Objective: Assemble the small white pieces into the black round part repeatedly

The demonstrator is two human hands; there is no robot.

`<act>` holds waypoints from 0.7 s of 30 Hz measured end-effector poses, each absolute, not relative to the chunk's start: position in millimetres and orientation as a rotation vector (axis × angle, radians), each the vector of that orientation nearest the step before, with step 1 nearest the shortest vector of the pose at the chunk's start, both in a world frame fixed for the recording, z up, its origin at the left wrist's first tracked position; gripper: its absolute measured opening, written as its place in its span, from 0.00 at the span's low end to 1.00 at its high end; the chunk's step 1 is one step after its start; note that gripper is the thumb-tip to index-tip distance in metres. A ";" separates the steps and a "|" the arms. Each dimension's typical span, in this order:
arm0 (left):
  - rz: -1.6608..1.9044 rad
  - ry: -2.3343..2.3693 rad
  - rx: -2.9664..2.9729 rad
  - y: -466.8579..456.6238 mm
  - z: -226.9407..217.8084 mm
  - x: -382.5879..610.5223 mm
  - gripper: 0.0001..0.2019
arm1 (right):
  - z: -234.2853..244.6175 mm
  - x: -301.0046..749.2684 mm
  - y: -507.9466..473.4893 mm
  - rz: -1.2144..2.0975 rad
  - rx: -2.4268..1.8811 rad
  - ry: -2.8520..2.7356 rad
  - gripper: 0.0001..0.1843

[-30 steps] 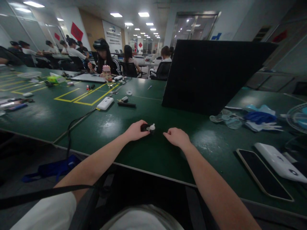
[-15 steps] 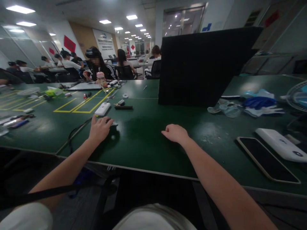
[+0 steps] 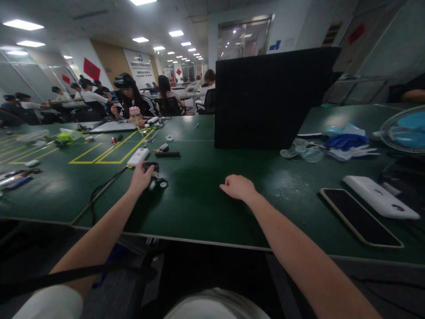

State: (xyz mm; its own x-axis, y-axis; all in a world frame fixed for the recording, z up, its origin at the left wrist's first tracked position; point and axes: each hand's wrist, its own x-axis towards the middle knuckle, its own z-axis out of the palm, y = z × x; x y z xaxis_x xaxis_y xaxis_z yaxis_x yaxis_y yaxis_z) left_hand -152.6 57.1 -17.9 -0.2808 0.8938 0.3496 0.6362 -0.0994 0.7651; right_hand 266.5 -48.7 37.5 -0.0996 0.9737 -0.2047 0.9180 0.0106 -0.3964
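Observation:
My left hand point(image 3: 142, 178) is at the left over the green table point(image 3: 199, 208). Its fingers and thumb grip a small black object point(image 3: 152, 167). Below that, a pale round piece point(image 3: 162, 184) shows at its lower right; I cannot make out its exact kind. On the table right of the middle, my right hand point(image 3: 238, 187) is curled into a loose fist, with nothing visible in it. Just beyond my left hand lie a white power bank point(image 3: 138, 157) with a dark cable and a black bar-shaped piece point(image 3: 167, 154).
A large black panel point(image 3: 259, 97) stands ahead. To the right are blue and white gloves point(image 3: 348, 142), a phone point(image 3: 361, 217), a white device point(image 3: 381, 197) and a fan point(image 3: 407, 128). A bottle point(image 3: 136, 117) stands far left; a person point(image 3: 131, 99) sits behind it.
My left hand has turned, and the black object in it has tilted, so its pale round piece now shows. My right hand stays in its fist. The view has shifted slightly.

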 end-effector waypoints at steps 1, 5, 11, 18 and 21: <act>1.291 1.832 1.719 61.0 -18.8 -142.3 0.24 | 38.3 267.1 -49.1 0.662 -2.012 -2.146 0.20; 0.947 1.766 1.935 68.0 -17.9 -93.3 0.25 | 37.0 267.7 -47.2 0.666 -2.004 -2.138 0.20; 0.645 1.582 2.281 42.1 -10.9 12.2 0.27 | 35.3 276.3 -36.9 0.625 -2.119 -1.843 0.19; 0.502 1.008 2.476 -17.7 -2.6 109.8 0.23 | 40.3 301.6 -29.8 0.353 -2.136 -1.446 0.30; 0.747 0.967 2.394 -24.7 -2.0 111.8 0.23 | 41.3 303.1 -29.3 0.344 -2.075 -1.454 0.31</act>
